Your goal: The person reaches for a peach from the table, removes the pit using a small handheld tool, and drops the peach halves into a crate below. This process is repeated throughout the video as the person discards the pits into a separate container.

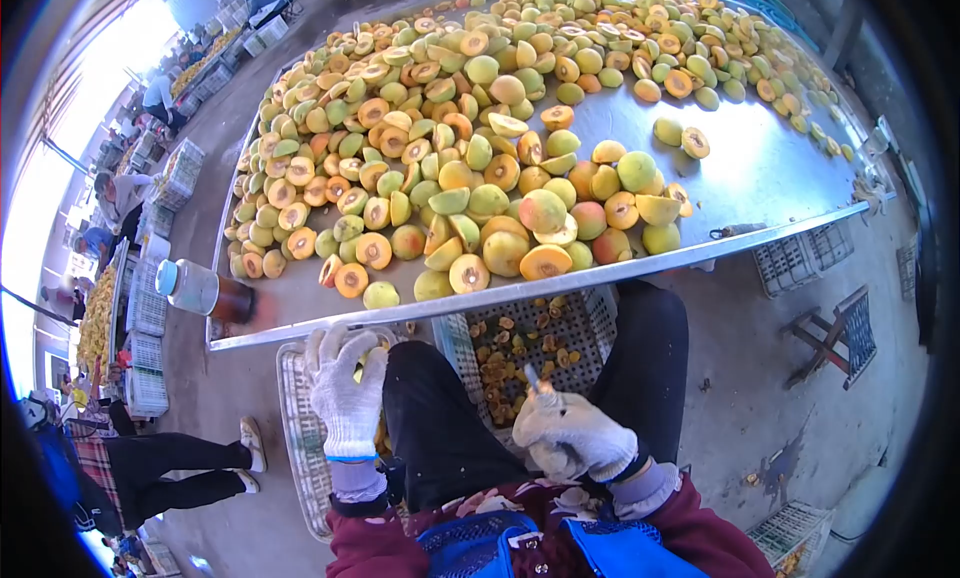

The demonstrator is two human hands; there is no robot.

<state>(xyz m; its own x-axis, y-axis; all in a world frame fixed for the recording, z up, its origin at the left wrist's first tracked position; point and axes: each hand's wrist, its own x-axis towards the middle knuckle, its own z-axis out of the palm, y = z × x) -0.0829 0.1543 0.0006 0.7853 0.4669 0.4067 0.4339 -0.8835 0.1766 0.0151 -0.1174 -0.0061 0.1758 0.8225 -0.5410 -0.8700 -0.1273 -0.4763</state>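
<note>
My left hand, in a white knit glove, is over the crate beside my left leg. Its fingers close round a yellow-green peach piece, mostly hidden by the glove. My right hand, in a soiled glove, is closed round a small tool with a grey metal tip; the grip hides its handle. Below that hand, between my knees, a dark crate holds pits and fruit scraps. Ahead, many halved peaches and some that look whole lie heaped on the metal table.
A jar of dark liquid with a blue lid stands at the table's left corner. The pale crate is left of me. A folding stool and more crates are at right. A person's legs show at left.
</note>
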